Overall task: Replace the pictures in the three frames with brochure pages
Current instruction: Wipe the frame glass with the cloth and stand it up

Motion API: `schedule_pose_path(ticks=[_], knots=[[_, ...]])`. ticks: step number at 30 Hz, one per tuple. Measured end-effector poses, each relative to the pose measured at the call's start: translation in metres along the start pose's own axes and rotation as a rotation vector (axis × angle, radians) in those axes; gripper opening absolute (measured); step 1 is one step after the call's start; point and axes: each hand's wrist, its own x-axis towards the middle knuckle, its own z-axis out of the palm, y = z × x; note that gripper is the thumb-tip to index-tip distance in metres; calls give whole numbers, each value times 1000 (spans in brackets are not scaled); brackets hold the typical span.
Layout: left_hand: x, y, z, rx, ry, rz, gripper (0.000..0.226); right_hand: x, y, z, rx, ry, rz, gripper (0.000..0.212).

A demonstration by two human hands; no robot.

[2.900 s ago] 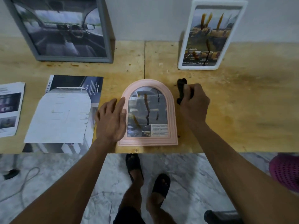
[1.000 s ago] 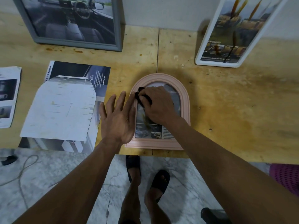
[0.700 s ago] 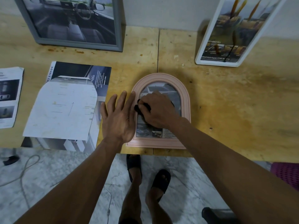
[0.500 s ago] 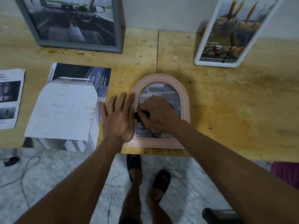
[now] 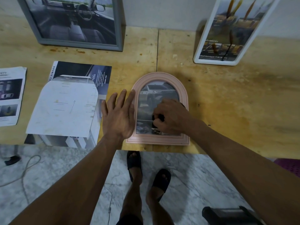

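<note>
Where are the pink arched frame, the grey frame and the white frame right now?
pink arched frame (image 5: 159, 75): head view, top of its arch rim.
grey frame (image 5: 78, 43): head view, bottom rail.
white frame (image 5: 215, 61): head view, bottom edge.

A pale plywood tabletop (image 5: 243, 98), stained darker toward the right, is seen across the upper half of the frame, with a seam running down its middle. A plain light wall (image 5: 162, 12) is seen behind it at the top. Grey-veined marble flooring (image 5: 194, 176) fills the lower half. A thin pale cable (image 5: 24, 169) is looped on the floor at lower left, beside a small black object (image 5: 12, 160). A magenta perforated plastic item (image 5: 290, 166) is cut off at the right edge. A black bulky object (image 5: 227, 215) is seen at lower right.
</note>
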Motion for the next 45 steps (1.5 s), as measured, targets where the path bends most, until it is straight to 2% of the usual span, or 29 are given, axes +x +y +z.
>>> schedule_pose_path(ticks=[5, 7, 11, 12, 14, 17, 19, 21, 24, 28, 31, 34, 41, 45], knots=[[0, 0, 2, 3, 3, -12, 53, -8, -7, 4, 65, -1, 115, 35], [0, 0, 2, 2, 8, -11, 53, -17, -16, 3, 248, 66, 207, 33], [-1, 1, 2, -9, 10, -17, 53, -26, -23, -5, 741, 187, 498, 13], [-1, 2, 3, -7, 12, -18, 52, -26, -18, -4, 764, 256, 544, 17], [0, 1, 3, -6, 15, -17, 52, -28, -8, 1, 593, 404, 515, 31], [0, 0, 4, -10, 10, -11, 52, -36, 2, 20, 258, 542, 319, 34], [0, 0, 4, -13, 12, -10, 52, -43, 3, 39, 139, 595, 259, 33], [0, 0, 4, -10, 14, -15, 51, -47, -5, 53, 116, 625, 291, 34], [0, 2, 4, -11, 17, -24, 50, -44, -21, 60, 135, 591, 360, 33], [-1, 3, 5, -3, 25, -34, 50, -36, -39, 66, 102, 548, 349, 39], [-1, 3, 7, 3, 34, -30, 50, -27, -46, 69, 113, 533, 264, 33], [0, 1, 7, 5, 36, -23, 50, -21, -50, 71, 52, 453, 177, 40], [1, 0, 8, 2, 47, -16, 51, -25, -47, 56, 27, 362, 107, 28], [1, 1, 8, -3, 51, -24, 50, -36, -45, 49, -16, 287, 68, 32]])
